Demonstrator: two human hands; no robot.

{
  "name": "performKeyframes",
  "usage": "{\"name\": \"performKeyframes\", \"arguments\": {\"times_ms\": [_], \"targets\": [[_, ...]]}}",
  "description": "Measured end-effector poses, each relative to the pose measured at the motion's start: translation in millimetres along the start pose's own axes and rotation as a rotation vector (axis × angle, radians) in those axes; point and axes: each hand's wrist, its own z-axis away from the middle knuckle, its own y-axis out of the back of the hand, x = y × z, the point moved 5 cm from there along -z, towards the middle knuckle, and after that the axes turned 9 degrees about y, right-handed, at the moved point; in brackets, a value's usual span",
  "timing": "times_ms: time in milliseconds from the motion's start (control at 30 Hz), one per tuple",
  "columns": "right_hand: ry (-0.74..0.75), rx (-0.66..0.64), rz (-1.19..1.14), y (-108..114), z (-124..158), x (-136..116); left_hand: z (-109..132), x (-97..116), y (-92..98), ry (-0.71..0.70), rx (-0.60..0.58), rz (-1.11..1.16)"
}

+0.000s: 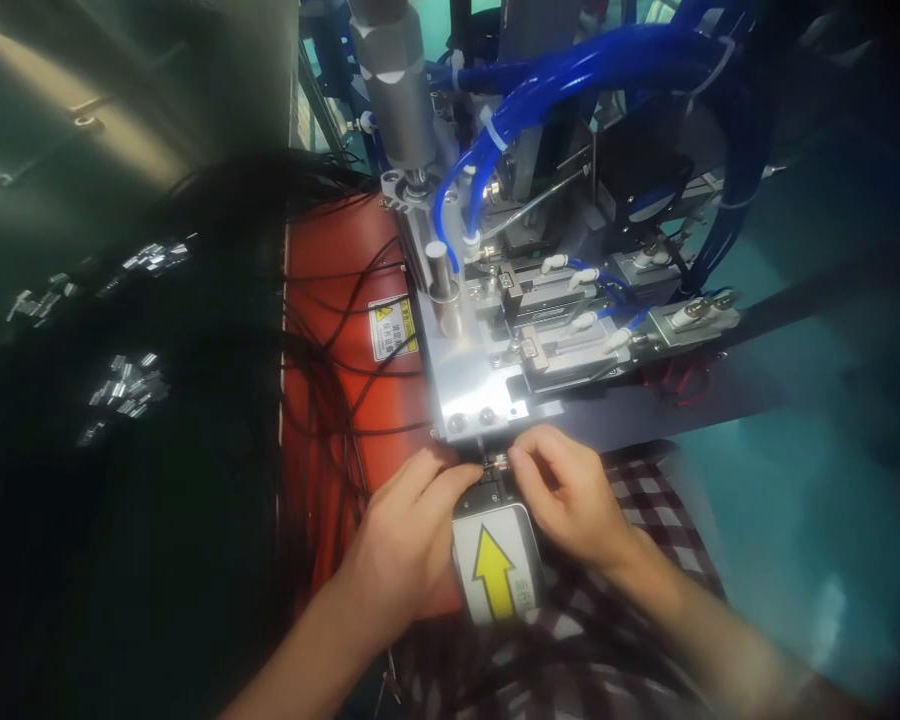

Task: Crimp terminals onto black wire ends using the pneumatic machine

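Though it's small, the silvery piece [502,461] gleams.

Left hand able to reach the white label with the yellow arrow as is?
Probably yes: the left hand is beside the white label, nothing visible between, though its fingertips are near a small silver metal part.

Metal connector [501,461]: small, silvery, catching the light, its finer detail too tiny to read.
Grip: there it is, pinched in the fingertips of the right hand [577,495], left hand [409,520] right beside it.
Pose: sideways, running between the hands.
Place: just beyond the arrow-labelled block [495,570].
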Motion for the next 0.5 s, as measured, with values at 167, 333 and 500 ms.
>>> {"name": "performKeyframes", "arguments": {"times_ms": [167, 333, 500], "targets": [[0.053, -0.021, 0.119, 2.0, -1.4, -6.3, 2.1, 3.0, 0.8, 0.010, 0.014, -0.156], [-0.272, 0.019, -0.110, -6.0, 7.3, 7.1, 1.9, 6.3, 5.5, 0.022, -0.006, -0.356], [-0.589, -0.041, -0.514, -15.9, 20.5, 18.3, -1.3, 1.5, 7.5, 0.038, -0.030, -0.236]]}}
